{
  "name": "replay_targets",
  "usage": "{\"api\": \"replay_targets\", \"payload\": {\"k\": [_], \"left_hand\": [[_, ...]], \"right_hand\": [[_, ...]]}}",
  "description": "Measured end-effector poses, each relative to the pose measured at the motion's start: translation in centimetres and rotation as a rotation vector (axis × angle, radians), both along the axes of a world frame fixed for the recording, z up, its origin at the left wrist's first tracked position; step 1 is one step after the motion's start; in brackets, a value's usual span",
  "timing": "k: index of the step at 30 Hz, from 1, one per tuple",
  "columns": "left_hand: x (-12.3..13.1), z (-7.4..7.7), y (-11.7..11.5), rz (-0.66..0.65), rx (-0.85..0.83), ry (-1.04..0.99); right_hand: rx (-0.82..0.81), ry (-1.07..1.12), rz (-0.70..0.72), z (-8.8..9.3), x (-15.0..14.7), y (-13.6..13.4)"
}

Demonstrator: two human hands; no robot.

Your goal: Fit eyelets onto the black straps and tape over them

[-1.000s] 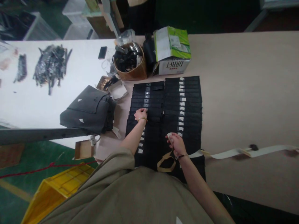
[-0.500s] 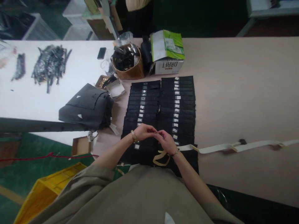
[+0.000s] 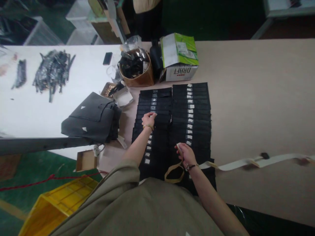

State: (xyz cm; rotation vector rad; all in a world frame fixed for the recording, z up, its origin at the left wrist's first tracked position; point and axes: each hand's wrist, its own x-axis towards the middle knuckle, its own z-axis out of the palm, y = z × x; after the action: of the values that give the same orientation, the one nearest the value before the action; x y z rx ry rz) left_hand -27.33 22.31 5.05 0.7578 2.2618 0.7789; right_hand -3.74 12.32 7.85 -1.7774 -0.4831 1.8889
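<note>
Two columns of overlapping black fabric pieces lie on the table, the left column (image 3: 162,131) and the right column (image 3: 200,124), many with small pale labels. My left hand (image 3: 148,120) is over the upper middle of the left column, fingers pinched on a small white piece (image 3: 154,115) at its fingertips. My right hand (image 3: 187,154), over the lower right column, is closed on the end of a pale tape strip. The strip (image 3: 230,166) loops below that hand and trails right across the table.
Beyond the fabric stand a box of dark parts (image 3: 140,79) and a green and white carton (image 3: 180,70). Folded grey fabric (image 3: 91,114) lies left, near a metal bar (image 3: 44,144). A yellow crate (image 3: 61,200) is at the lower left.
My hands, together before, are now apart. My left hand has moved up and left with the small white piece; my right hand has moved right and slightly down.
</note>
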Motion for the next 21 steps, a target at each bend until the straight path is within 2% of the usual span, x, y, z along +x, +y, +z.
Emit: {"api": "replay_targets", "payload": {"k": [2,4,6,8,9,10,12,14,15,17,21], "left_hand": [[-1.1,-2.2,3.0,0.096,-0.128,0.064],[-1.5,-3.4,4.7,0.133,-0.177,0.095],[-1.3,-3.6,5.0,0.179,-0.145,0.166],[-0.7,-2.9,3.9,0.194,-0.020,0.239],[-0.3,-2.2,2.8,0.140,0.071,0.222],[0.2,-1.4,1.5,0.026,0.157,0.145],[1.3,0.6,-1.6,-0.358,0.250,-0.161],[2.3,2.8,-4.9,-0.747,0.215,-0.452],[2.7,3.9,-6.4,-0.878,0.176,-0.520],[3.3,6.0,-8.7,-1.009,0.127,-0.487],[4.5,9.7,-10.8,-1.078,0.087,-0.115]], "right_hand": [[0.008,0.006,-0.001,0.0,0.0,-0.1],[0.055,0.010,0.005,0.0,-0.1,-0.3],[0.132,0.012,0.021,0.1,-0.2,-0.4],[0.207,-0.024,0.076,0.4,-0.2,-0.3],[0.240,-0.067,0.129,0.7,-0.2,-0.2],[0.270,-0.127,0.193,0.9,0.0,-0.1],[0.343,-0.263,0.317,1.7,0.2,0.0],[0.437,-0.311,0.416,2.6,0.5,0.1],[0.485,-0.290,0.452,3.1,0.5,0.0],[0.577,-0.235,0.535,4.1,0.6,-0.3],[0.791,-0.359,0.705,5.5,0.4,-0.9]]}}
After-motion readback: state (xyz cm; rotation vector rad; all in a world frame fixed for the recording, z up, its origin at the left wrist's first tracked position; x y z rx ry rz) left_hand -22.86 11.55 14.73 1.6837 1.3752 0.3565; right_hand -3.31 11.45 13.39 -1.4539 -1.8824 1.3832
